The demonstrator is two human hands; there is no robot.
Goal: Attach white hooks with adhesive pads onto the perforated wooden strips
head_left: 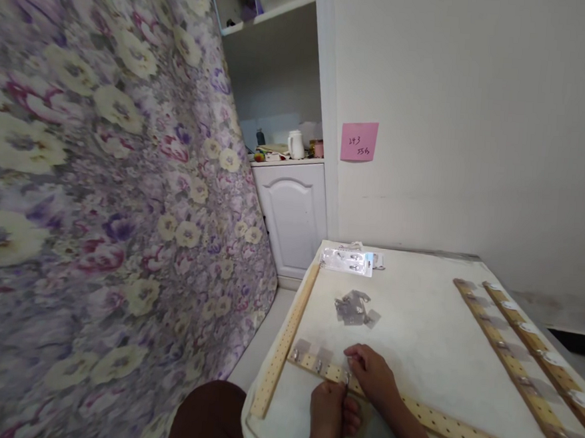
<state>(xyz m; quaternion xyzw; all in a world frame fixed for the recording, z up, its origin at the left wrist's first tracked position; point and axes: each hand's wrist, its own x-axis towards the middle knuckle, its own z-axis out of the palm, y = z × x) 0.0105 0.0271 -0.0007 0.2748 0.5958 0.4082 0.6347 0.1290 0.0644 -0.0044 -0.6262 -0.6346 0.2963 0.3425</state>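
A pale wooden strip with rows of holes [462,434] lies slantwise across the table under my hands. Near its left end, small metal clips [319,365] sit on it with clear plastic pieces [308,348] beside them. My left hand [328,408] is closed at the strip's near edge, around something thin and dark that is mostly hidden. Just above it, my right hand [370,372] has its fingers bent together by another metal clip [347,377]; whatever is between the fingertips is too small to make out.
A pile of clear plastic pieces [353,309] lies beyond my hands, with a blister pack [347,261] farther back. Another perforated strip [283,352] runs along the left edge. Two fitted strips [501,344] lie at right. A floral curtain [123,200] hangs at left.
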